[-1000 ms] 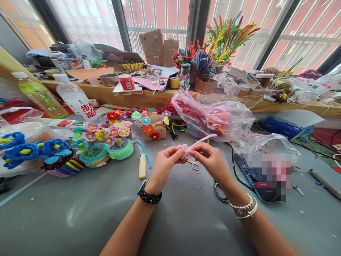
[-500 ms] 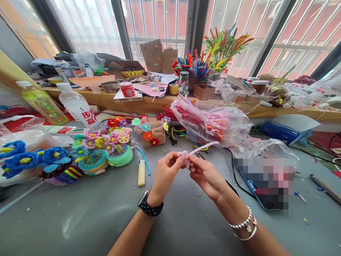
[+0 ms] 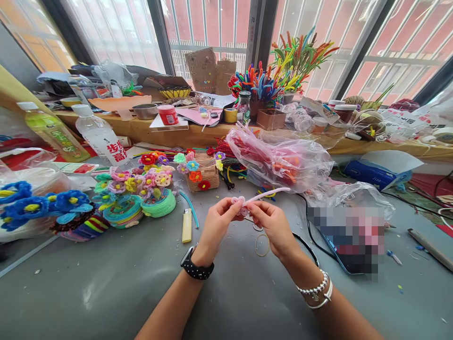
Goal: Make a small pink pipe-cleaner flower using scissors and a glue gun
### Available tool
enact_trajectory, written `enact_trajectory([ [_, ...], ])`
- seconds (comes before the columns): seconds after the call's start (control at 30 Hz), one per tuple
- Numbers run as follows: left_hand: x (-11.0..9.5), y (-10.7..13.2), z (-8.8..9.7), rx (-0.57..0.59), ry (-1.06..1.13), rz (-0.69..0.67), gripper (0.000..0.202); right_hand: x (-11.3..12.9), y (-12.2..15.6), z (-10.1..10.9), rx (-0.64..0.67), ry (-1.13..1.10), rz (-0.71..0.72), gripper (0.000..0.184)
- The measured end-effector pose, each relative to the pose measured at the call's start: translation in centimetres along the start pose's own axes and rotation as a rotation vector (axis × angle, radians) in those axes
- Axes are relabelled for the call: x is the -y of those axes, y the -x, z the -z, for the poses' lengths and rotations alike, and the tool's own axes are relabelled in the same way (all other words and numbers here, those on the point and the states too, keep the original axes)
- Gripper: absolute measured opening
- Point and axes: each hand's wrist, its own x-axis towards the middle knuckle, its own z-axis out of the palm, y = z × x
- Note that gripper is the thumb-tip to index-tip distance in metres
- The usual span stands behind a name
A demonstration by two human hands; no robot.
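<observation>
Between both hands, above the grey table (image 3: 226, 302), is a pale pink pipe cleaner (image 3: 271, 193) bent into small loops at one end. Its straight tail sticks out to the right. My left hand (image 3: 221, 219) pinches the looped part between thumb and fingers. My right hand (image 3: 272, 222) pinches the same pipe cleaner where the tail leaves the loops. Fingertips cover part of the loops. Left of my left hand lie a yellow lighter (image 3: 187, 225) and a short blue pipe cleaner (image 3: 190, 208). A thin elastic ring (image 3: 262, 245) lies by my right hand.
Pipe-cleaner flowers in coiled pots (image 3: 159, 203) and a small flower-trimmed basket (image 3: 203, 182) stand at the left. A clear bag of pink pipe cleaners (image 3: 279, 158) lies behind my hands. Rightward are a black cable (image 3: 307, 231), a partly blurred phone (image 3: 348, 262) and a tissue pack (image 3: 371, 172).
My right hand has turned and its wrist has shifted slightly left, leaving the elastic ring in fuller view. Both hands keep hold of the pink pipe cleaner.
</observation>
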Motion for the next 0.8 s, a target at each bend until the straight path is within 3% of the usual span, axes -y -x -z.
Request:
enact_trajectory([
  [0.1,0.0,-0.1,0.2,-0.007,0.04,0.011,0.018,0.3,-0.1,0.7,0.009,0.301,0.225,0.027],
  [0.23,0.1,-0.1,0.4,0.01,0.071,0.058,0.018,0.4,-0.5,1.9,-0.028,0.86,0.763,0.018],
  [0.33,0.2,-0.2,0.3,0.036,0.037,0.066,0.018,0.1,-0.8,2.4,0.038,1.085,1.025,0.02],
  [0.5,0.2,-0.1,0.0,0.042,-0.031,0.017,0.019,-0.5,-0.8,2.6,0.054,1.174,1.158,0.018],
  [0.8,1.1,-0.1,-0.1,-0.051,-0.349,-0.195,0.021,-1.1,-0.5,1.5,-0.065,1.243,1.108,0.015],
])
